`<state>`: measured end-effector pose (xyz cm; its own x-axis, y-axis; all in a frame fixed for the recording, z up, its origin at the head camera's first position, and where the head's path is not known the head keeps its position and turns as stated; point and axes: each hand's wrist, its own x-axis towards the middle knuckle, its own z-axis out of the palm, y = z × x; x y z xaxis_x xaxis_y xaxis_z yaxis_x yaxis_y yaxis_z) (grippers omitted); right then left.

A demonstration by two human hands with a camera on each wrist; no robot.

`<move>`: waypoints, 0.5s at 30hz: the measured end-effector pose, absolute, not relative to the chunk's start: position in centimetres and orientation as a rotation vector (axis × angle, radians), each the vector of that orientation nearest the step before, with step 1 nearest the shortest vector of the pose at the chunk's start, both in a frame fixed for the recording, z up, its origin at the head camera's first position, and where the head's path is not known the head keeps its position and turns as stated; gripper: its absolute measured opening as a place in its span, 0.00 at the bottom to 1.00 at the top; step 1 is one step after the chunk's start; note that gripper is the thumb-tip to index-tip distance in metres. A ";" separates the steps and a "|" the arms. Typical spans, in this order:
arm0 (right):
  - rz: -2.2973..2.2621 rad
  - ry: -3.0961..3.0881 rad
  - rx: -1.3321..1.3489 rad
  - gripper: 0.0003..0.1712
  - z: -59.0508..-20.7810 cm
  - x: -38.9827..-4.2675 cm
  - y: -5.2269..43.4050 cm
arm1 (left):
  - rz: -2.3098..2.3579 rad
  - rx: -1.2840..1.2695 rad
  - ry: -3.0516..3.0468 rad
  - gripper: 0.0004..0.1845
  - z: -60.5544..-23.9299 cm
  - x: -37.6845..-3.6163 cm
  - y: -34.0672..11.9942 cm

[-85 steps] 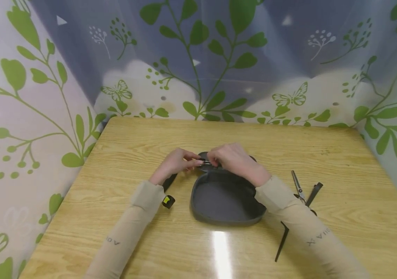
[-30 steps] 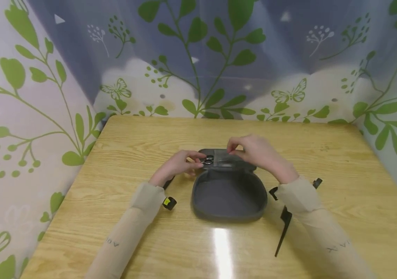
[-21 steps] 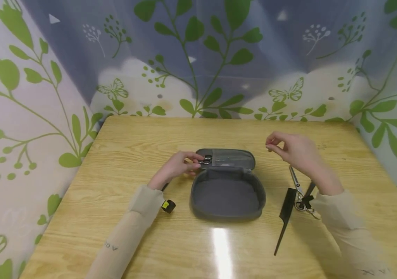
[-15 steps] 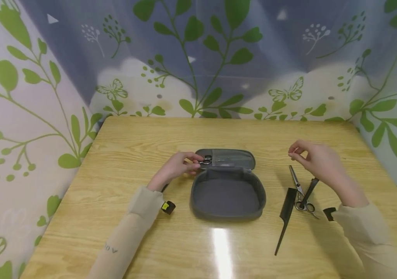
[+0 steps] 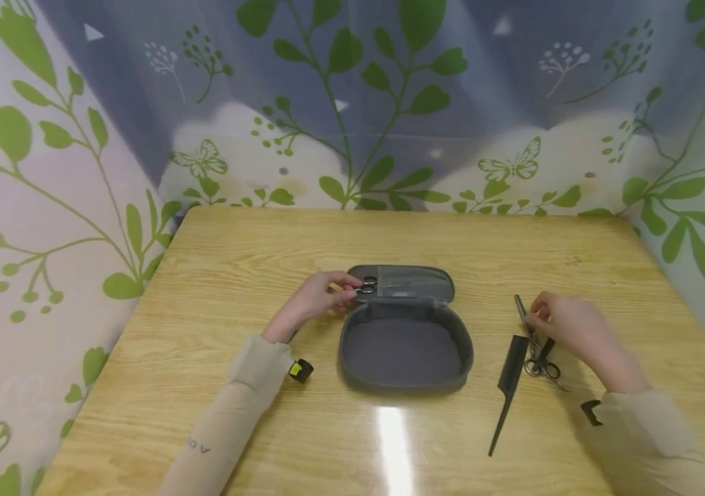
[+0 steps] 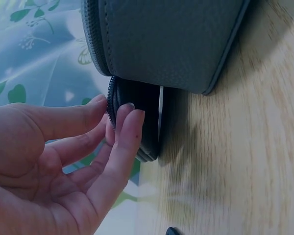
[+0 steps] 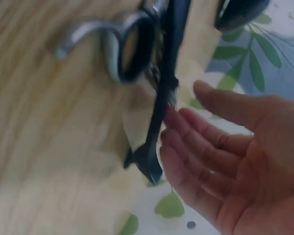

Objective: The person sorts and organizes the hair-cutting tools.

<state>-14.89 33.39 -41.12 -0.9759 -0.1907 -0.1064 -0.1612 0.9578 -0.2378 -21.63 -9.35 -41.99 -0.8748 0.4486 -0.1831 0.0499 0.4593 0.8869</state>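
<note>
A grey zip case (image 5: 405,348) lies open in the middle of the wooden table (image 5: 266,248), its lid (image 5: 408,282) folded back. A pair of scissors (image 5: 367,284) is tucked in the lid's pocket. My left hand (image 5: 334,289) pinches the lid's left zipper edge (image 6: 137,127) between thumb and fingers (image 6: 130,122). To the right, my right hand (image 5: 538,320) reaches down with straight fingers onto a second pair of scissors (image 5: 535,348) that lies across a black clip (image 5: 547,344). In the right wrist view its fingertips (image 7: 174,122) touch the black clip (image 7: 161,103) beside the scissors' ring (image 7: 130,49).
A long black tail comb (image 5: 506,386) lies between the case and the loose scissors. Leaf-patterned sheeting (image 5: 352,103) walls the table at the back and both sides. Bare wood lies in front of the case and along the far edge.
My right hand left the case lid, swung right across the table and came down onto the loose scissors and clip. My left hand kept its hold on the lid's edge.
</note>
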 end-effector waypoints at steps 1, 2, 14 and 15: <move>-0.351 2.973 -0.247 0.18 -41.3 -15.0 33.2 | 1.383 0.428 2.327 0.15 -42.0 -21.7 -9.4; -0.349 2.962 -0.219 0.19 -41.4 -15.0 33.1 | 1.379 0.428 2.329 0.15 -42.0 -21.7 -9.4; -0.350 2.883 0.003 0.21 -41.6 -15.4 31.1 | 1.370 0.440 2.342 0.15 -42.2 -21.7 -9.4; -0.359 2.879 0.018 0.21 -41.6 -15.4 31.0 | 1.370 0.439 2.340 0.15 -42.2 -21.7 -9.4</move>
